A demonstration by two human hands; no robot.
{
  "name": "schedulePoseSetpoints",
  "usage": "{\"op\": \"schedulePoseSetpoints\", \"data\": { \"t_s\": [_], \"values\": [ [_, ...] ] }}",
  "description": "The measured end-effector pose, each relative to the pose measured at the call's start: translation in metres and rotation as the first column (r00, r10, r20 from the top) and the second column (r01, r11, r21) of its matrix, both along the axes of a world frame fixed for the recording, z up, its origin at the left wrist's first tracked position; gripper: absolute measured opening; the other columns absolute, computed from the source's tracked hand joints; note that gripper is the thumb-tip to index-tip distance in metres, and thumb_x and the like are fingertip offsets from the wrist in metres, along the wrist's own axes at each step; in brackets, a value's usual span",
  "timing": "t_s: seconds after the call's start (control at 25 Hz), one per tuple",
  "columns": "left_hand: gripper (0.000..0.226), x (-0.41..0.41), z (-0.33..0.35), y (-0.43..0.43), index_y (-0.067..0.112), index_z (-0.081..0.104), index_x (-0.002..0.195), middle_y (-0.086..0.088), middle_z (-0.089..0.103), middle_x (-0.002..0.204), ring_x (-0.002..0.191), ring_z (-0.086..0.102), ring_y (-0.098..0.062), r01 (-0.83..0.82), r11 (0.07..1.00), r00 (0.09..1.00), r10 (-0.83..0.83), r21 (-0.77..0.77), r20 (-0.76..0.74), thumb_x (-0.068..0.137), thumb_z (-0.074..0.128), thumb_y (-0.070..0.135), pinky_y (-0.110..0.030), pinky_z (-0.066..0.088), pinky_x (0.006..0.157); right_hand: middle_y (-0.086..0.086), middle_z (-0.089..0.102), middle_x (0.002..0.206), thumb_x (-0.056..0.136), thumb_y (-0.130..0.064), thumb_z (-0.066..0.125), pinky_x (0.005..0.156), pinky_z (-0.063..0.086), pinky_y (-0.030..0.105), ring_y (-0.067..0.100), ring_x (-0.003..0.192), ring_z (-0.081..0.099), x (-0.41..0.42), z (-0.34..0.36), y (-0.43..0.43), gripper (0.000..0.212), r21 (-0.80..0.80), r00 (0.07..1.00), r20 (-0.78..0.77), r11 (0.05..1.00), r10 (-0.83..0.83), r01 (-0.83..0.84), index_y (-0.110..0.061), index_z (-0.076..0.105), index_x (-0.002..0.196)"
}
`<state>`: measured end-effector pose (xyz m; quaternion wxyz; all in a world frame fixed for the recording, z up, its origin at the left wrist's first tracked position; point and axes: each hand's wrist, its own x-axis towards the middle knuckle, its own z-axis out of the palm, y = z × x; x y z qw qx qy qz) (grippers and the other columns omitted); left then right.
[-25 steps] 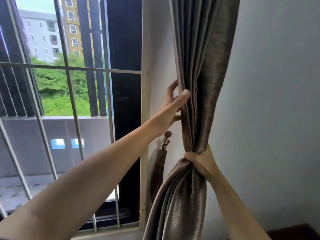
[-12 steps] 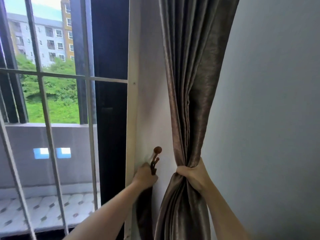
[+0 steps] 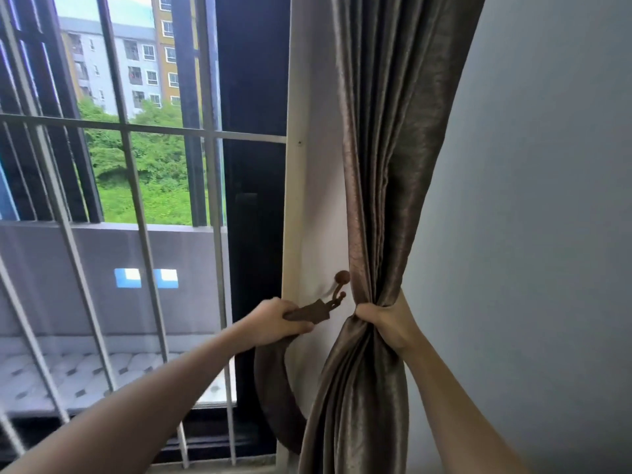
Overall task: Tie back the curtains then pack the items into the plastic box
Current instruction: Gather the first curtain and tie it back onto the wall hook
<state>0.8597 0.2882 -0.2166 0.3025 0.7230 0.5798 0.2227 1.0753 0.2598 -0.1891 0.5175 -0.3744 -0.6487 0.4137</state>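
A shiny grey-brown curtain hangs against the wall right of the window. My right hand grips it bunched into a narrow waist at about hook height. A brown wall hook with a round knob is fixed to the white wall strip just left of the bunch. My left hand grips the end of the brown fabric tie-back and holds it out to the left of the hook. The rest of the tie-back band loops down below my left hand and behind the curtain.
White window bars and a dark sliding frame fill the left. A plain grey wall is to the right of the curtain. Beyond the glass are a tiled balcony floor, greenery and buildings.
My left hand dropped from the curtain's upper edge to the hook, took the tie-back end and now pulls it out to the left. My right hand keeps its grip on the bunched curtain.
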Motion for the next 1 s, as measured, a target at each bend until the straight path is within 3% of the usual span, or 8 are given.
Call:
{"op": "schedulePoseSetpoints", "data": {
  "t_s": [0.08,0.16,0.52,0.6,0.68,0.84,0.92,1.0],
  "values": [
    [0.021,-0.017,0.023,-0.009,0.028,0.062,0.065,0.01,0.058,0.063,0.058,0.053,-0.002,0.033,0.997,0.996,-0.027,0.068,-0.087,0.08,0.07,0.04,-0.011,0.038,0.051,0.017,0.065,0.086,0.052,-0.016,0.067,0.07,0.057,0.031,0.025,0.082,0.066,-0.014,-0.004,0.001,0.039,0.002,1.0,0.011,1.0,-0.002,0.002,-0.001,0.064,0.089],
    [0.026,-0.028,0.047,-0.014,0.026,0.061,0.058,0.01,0.054,0.057,0.054,0.049,-0.003,0.036,0.992,0.995,-0.024,0.125,-0.097,0.079,0.071,0.039,-0.014,0.036,0.051,0.014,0.063,0.086,0.055,-0.012,0.065,0.068,0.055,0.026,0.025,0.083,0.065,-0.029,-0.005,-0.001,0.032,-0.009,1.0,-0.002,1.0,-0.01,0.01,-0.006,0.063,0.086],
    [0.022,-0.058,0.063,-0.054,0.012,0.066,0.069,0.003,0.055,0.062,0.058,0.049,-0.006,0.065,0.968,0.997,-0.051,0.241,-0.066,0.082,0.069,0.029,-0.023,0.041,0.06,-0.001,0.062,0.096,0.07,-0.012,0.07,0.071,0.05,0.015,0.01,0.089,0.062,-0.084,-0.002,-0.021,0.034,-0.106,0.996,0.056,0.992,0.074,-0.067,-0.021,0.056,0.1],
    [0.024,-0.063,0.063,-0.063,0.005,0.064,0.069,-0.002,0.052,0.062,0.059,0.046,-0.011,0.027,0.963,1.0,-0.024,0.267,-0.014,0.081,0.069,0.025,-0.027,0.039,0.059,0.0,0.066,0.092,0.077,-0.003,0.07,0.069,0.052,0.015,0.012,0.086,0.065,-0.097,0.001,-0.026,0.024,-0.131,0.997,0.027,0.989,0.067,-0.063,-0.018,0.062,0.094],
    [0.029,-0.063,0.06,-0.072,0.004,0.057,0.063,-0.003,0.044,0.058,0.057,0.039,-0.013,-0.007,0.957,1.0,0.002,0.291,0.017,0.082,0.067,0.022,-0.028,0.033,0.057,0.006,0.07,0.097,0.078,-0.007,0.073,0.071,0.054,0.018,0.018,0.089,0.068,-0.107,0.005,-0.031,0.024,-0.155,0.999,-0.007,0.987,0.052,-0.052,-0.01,0.067,0.101],
    [0.021,-0.053,0.052,-0.087,0.006,0.056,0.063,-0.001,0.046,0.055,0.053,0.041,-0.012,-0.157,0.915,0.988,0.147,0.373,0.055,0.08,0.062,0.016,-0.024,0.031,0.051,0.001,0.072,0.099,0.067,-0.027,0.084,0.084,0.057,0.029,0.012,0.09,0.07,-0.119,0.011,-0.035,0.047,-0.124,0.999,0.011,0.992,-0.037,0.038,-0.014,0.066,0.108],
    [0.023,-0.048,0.051,-0.093,0.012,0.053,0.059,0.002,0.046,0.054,0.052,0.041,-0.009,-0.199,0.89,0.98,0.184,0.41,0.076,0.08,0.061,0.015,-0.017,0.029,0.046,-0.001,0.071,0.1,0.055,-0.033,0.088,0.087,0.056,0.035,0.012,0.091,0.069,-0.124,0.016,-0.035,0.065,-0.112,0.991,0.03,0.985,-0.13,0.132,-0.016,0.061,0.112],
    [0.022,-0.044,0.052,-0.097,0.01,0.054,0.062,0.003,0.046,0.053,0.056,0.045,-0.013,-0.207,0.876,0.978,0.195,0.436,0.073,0.082,0.061,0.017,-0.02,0.031,0.049,-0.003,0.067,0.106,0.043,-0.044,0.086,0.09,0.055,0.037,0.013,0.096,0.066,-0.127,0.026,-0.035,0.087,-0.075,0.974,0.087,0.973,-0.211,0.218,-0.019,0.053,0.12]
  ]
}}
